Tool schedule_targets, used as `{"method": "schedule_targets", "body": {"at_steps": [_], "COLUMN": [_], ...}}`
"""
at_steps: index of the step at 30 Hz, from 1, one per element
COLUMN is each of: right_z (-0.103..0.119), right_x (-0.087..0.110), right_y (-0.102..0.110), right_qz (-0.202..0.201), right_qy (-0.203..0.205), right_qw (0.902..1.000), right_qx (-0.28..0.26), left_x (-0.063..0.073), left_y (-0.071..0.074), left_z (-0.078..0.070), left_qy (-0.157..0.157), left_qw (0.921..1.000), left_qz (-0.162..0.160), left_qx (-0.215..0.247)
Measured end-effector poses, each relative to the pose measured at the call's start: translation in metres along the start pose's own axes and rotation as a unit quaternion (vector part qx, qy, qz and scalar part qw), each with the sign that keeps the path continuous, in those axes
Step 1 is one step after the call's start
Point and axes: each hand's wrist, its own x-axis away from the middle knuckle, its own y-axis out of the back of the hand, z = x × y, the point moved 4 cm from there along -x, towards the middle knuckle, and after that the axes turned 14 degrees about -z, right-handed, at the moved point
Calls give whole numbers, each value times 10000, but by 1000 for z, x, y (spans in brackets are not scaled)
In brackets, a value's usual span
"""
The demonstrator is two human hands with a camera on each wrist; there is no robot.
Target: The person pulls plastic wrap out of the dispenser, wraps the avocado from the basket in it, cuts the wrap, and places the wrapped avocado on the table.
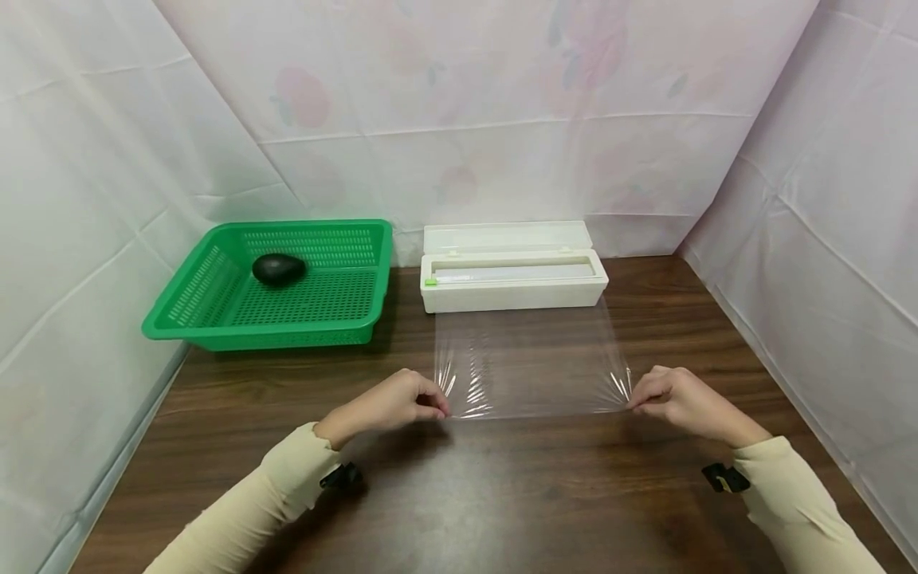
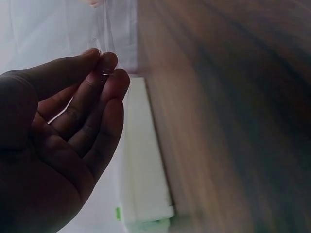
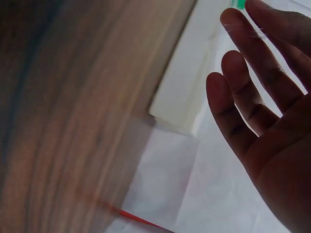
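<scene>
A clear sheet of plastic wrap (image 1: 531, 363) stretches out toward the person from a white cling film dispenser (image 1: 512, 296), whose lid (image 1: 508, 236) is raised at the back. The left hand (image 1: 405, 399) pinches the sheet's near left corner between thumb and fingertips; the left wrist view shows this pinch close up, with film running away from the left hand (image 2: 82, 116). At the near right corner the right hand (image 1: 670, 399) pinches the film too. Creases fan out from both grips. A green slider (image 1: 430, 282) sits at the dispenser's left end.
Left of the dispenser stands a green plastic basket (image 1: 301, 335) with a dark, smooth avocado-shaped thing (image 1: 278, 269) inside. White printed cloth (image 1: 459, 104) hangs behind and along both sides of the brown wooden table (image 1: 488, 502).
</scene>
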Motion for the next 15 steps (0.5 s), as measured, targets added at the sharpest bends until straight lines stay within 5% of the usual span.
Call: {"method": "schedule_targets", "body": {"at_steps": [8,15], "right_z": [-7,-12], "right_x": [2,1], "right_y": [-16,-26], "right_qz": [124,406], "right_qy": [449,365], "right_qw": [9984,9960], "right_qx": [333,706], "left_x": [-4,-5], "left_y": [-17,-24], "left_z": [14,22], "left_qy": [196,309], "left_qw": [9997,9990], "left_qz": [94,166], "left_qx": [-112,-261]}}
